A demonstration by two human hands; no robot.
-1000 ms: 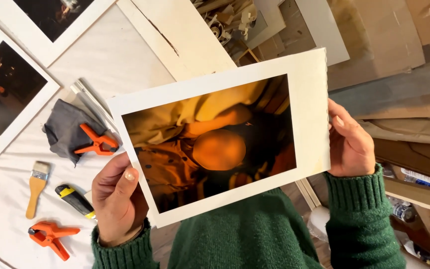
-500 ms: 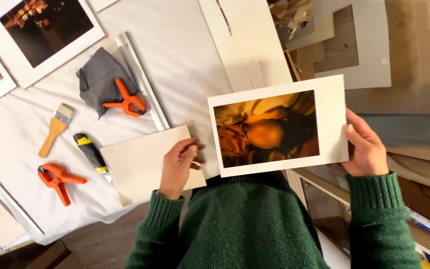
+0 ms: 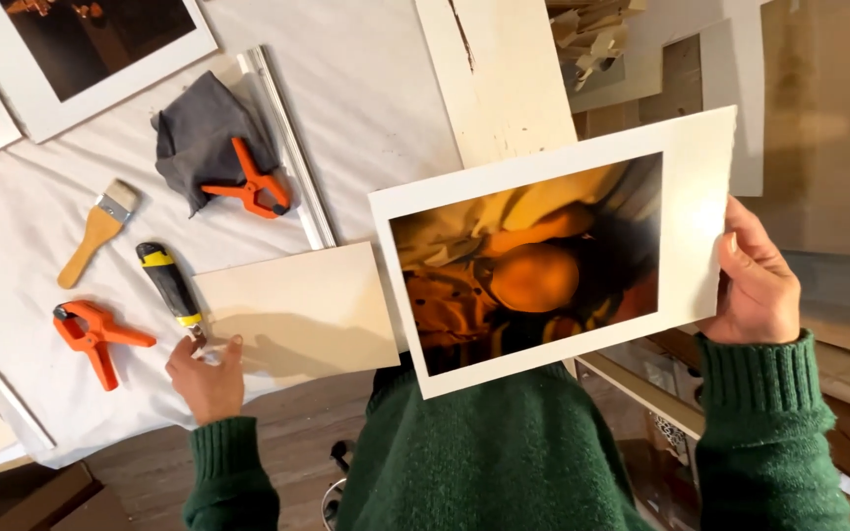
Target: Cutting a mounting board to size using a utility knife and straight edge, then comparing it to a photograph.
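**One hand on the print, one at the board**

We hold a white-bordered photo print [image 3: 543, 265] up off the table with our right hand [image 3: 755, 280], fingers curled around its right edge and thumb pressed on the front border, pinching the sheet. The print is tilted, its right side higher, and it hangs over the table edge above our green sweater [image 3: 504, 462].

Our left hand [image 3: 207, 374] reaches down to the lower left corner of a pale blank board [image 3: 297, 310] lying flat on the white table cover [image 3: 366, 88]. The fingertips touch that corner, loosely bent; we cannot tell whether they grip it.

Just beside that hand lies a black-and-yellow utility knife [image 3: 171, 285], its tip near the board's corner. Left of it are an orange clamp [image 3: 95, 334] and a small paintbrush [image 3: 98, 228]. Farther up, a second orange clamp [image 3: 251, 182] rests on a grey cloth [image 3: 199, 133].
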